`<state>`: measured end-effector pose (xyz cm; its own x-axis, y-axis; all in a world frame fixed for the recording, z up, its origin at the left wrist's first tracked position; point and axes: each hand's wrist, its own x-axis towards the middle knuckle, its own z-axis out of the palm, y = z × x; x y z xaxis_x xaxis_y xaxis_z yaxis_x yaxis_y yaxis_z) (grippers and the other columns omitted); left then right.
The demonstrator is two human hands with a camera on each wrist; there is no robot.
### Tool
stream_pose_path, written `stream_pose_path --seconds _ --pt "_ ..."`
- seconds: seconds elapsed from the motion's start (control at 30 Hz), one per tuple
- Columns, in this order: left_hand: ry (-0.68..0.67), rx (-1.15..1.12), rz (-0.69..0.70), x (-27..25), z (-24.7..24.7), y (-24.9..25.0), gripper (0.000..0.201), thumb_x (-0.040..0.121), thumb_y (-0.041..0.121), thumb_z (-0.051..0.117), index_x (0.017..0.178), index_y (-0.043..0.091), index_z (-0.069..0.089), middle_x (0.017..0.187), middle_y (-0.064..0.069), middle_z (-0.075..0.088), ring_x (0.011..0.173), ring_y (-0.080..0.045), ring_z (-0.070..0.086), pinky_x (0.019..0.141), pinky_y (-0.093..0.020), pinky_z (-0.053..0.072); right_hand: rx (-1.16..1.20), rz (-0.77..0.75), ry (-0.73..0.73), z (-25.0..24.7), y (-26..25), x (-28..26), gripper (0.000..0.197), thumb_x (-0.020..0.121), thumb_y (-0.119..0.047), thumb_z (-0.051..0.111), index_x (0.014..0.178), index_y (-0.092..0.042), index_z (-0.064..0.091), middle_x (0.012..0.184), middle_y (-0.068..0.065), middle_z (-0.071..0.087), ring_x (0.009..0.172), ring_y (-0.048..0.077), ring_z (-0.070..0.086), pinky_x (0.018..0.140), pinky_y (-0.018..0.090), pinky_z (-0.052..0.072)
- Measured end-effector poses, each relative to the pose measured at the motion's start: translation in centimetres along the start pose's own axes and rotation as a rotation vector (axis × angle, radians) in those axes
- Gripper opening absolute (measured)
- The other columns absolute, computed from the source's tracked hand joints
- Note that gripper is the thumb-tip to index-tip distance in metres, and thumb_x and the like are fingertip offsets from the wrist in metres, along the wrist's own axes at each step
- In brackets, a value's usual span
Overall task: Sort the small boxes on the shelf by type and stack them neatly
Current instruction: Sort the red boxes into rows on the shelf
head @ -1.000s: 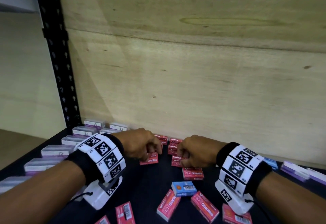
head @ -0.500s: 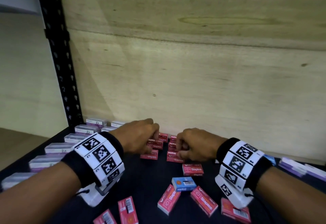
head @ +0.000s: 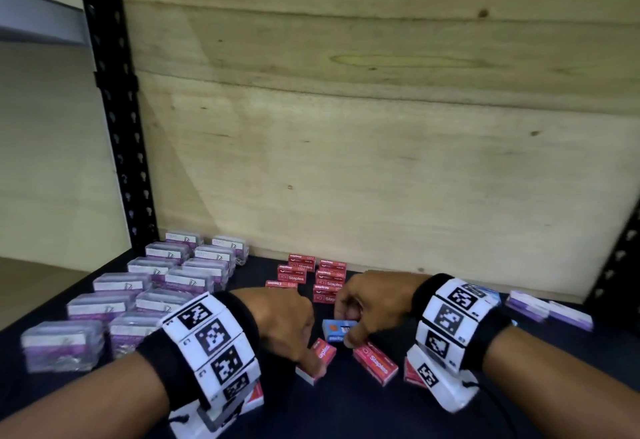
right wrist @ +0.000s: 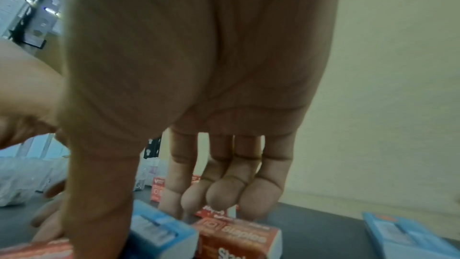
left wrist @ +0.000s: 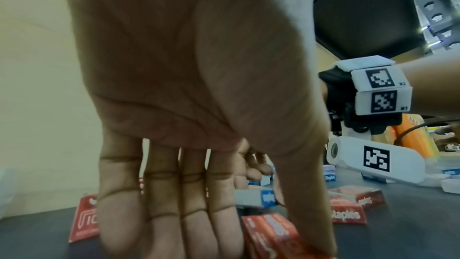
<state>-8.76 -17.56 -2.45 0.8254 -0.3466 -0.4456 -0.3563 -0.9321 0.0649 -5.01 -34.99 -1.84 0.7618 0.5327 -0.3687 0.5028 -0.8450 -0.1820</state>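
On the dark shelf point(head: 346, 411), two short rows of red staples boxes point(head: 304, 272) lie flat near the back wall. Nearer me, my left hand point(head: 304, 352) reaches down over a loose red staples box point(head: 325, 355). In the left wrist view that red box point(left wrist: 271, 235) sits between my nearly straight fingers and my thumb, touching both. My right hand point(head: 346, 322) pinches a small blue box point(head: 334, 331) between thumb and forefinger. The right wrist view shows the blue box point(right wrist: 161, 233) still on the shelf, my other fingers curled behind it.
Several purple-and-white boxes point(head: 156, 286) stand in rows at the left. Another loose red box point(head: 375, 362) lies by my right thumb, and more red boxes sit under both wrists. Purple boxes point(head: 550, 310) lie at the right. A plywood back wall point(head: 381, 161) and a black post point(head: 114, 109) bound the shelf.
Both hands have pulled back from the red rows at the rear to the loose boxes nearer me. The left now holds a red box, the right the blue one.
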Motion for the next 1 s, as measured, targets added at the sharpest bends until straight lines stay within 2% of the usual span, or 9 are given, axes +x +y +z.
stream_pose_path --seconds 0.13,0.3,0.43,0.53,0.6,0.67,0.77,0.9,1.0 --pt "0.018 -0.006 -0.003 -0.1 0.0 -0.3 0.041 0.079 0.054 0.072 0.097 0.017 0.072 0.099 0.005 0.071 0.094 -0.017 0.066 0.088 -0.037 0.055 -0.006 0.074 0.111 -0.8 1.4 -2.1 0.036 0.078 -0.043 0.079 0.105 -0.026 0.064 0.097 -0.008 0.063 0.085 0.013 0.057 0.076 0.029 0.046" --pt "0.065 -0.014 -0.022 0.5 0.0 -1.8 0.036 0.078 0.054 0.072 0.093 0.020 0.072 0.095 0.008 0.070 0.091 -0.015 0.066 0.087 -0.037 0.056 -0.118 0.288 0.143 -1.0 5.9 -5.2 0.036 0.078 -0.046 0.077 0.103 -0.025 0.060 0.090 -0.011 0.056 0.086 0.013 0.055 0.070 0.026 0.042" --pt "0.120 -0.009 -0.036 1.1 0.2 -2.8 0.032 0.077 0.052 0.073 0.091 0.023 0.071 0.092 0.010 0.070 0.088 -0.012 0.066 0.086 -0.038 0.056 -0.131 0.451 0.133 -0.2 9.2 -6.9 0.040 0.079 -0.046 0.076 0.106 -0.020 0.063 0.084 -0.010 0.058 0.081 0.015 0.055 0.067 0.027 0.042" --pt "0.121 -0.021 -0.032 1.3 0.3 -3.0 0.027 0.080 0.049 0.072 0.093 0.025 0.071 0.093 0.012 0.068 0.089 -0.010 0.064 0.086 -0.034 0.055 -0.137 0.508 0.089 0.5 10.5 -7.7 0.043 0.080 -0.045 0.076 0.109 -0.014 0.065 0.090 -0.005 0.061 0.081 0.017 0.056 0.070 0.029 0.044" --pt "0.112 -0.024 -0.026 1.2 0.2 -3.0 0.030 0.081 0.051 0.071 0.096 0.025 0.071 0.095 0.012 0.068 0.089 -0.009 0.063 0.087 -0.033 0.054 -0.146 0.527 0.063 0.8 10.7 -7.9 0.040 0.082 -0.045 0.075 0.105 -0.014 0.065 0.090 -0.003 0.061 0.078 0.016 0.055 0.067 0.027 0.043" --pt "0.102 -0.024 -0.026 1.1 0.1 -2.9 0.037 0.080 0.057 0.070 0.098 0.025 0.072 0.098 0.011 0.069 0.091 -0.009 0.063 0.088 -0.034 0.054 -0.144 0.524 0.064 0.7 10.7 -7.9 0.036 0.082 -0.046 0.074 0.102 -0.018 0.063 0.087 -0.006 0.060 0.076 0.013 0.053 0.063 0.023 0.041" --pt "0.109 -0.009 -0.027 1.0 0.1 -2.8 0.042 0.077 0.059 0.072 0.102 0.025 0.070 0.102 0.009 0.067 0.093 -0.011 0.062 0.089 -0.035 0.053 -0.143 0.458 0.151 0.1 9.7 -7.3 0.031 0.084 -0.048 0.071 0.103 -0.025 0.060 0.099 -0.006 0.063 0.088 0.014 0.056 0.076 0.026 0.046" --pt "0.127 -0.018 -0.019 0.9 0.2 -3.2 0.035 0.078 0.051 0.075 0.104 0.029 0.069 0.102 0.013 0.065 0.094 -0.011 0.062 0.091 -0.034 0.052 -0.129 0.273 0.212 -0.4 6.8 -5.4 0.027 0.088 -0.044 0.068 0.106 -0.025 0.059 0.091 -0.013 0.055 0.087 0.013 0.054 0.069 0.024 0.040" --pt "0.127 -0.041 -0.014 0.7 0.2 -3.8 0.036 0.080 0.046 0.075 0.111 0.029 0.067 0.104 0.013 0.064 0.097 -0.011 0.061 0.093 -0.034 0.051 -0.098 0.204 0.185 -0.4 4.5 -3.5 0.038 0.087 -0.043 0.070 0.118 -0.023 0.062 0.111 -0.008 0.063 0.099 0.014 0.058 0.085 0.028 0.047"
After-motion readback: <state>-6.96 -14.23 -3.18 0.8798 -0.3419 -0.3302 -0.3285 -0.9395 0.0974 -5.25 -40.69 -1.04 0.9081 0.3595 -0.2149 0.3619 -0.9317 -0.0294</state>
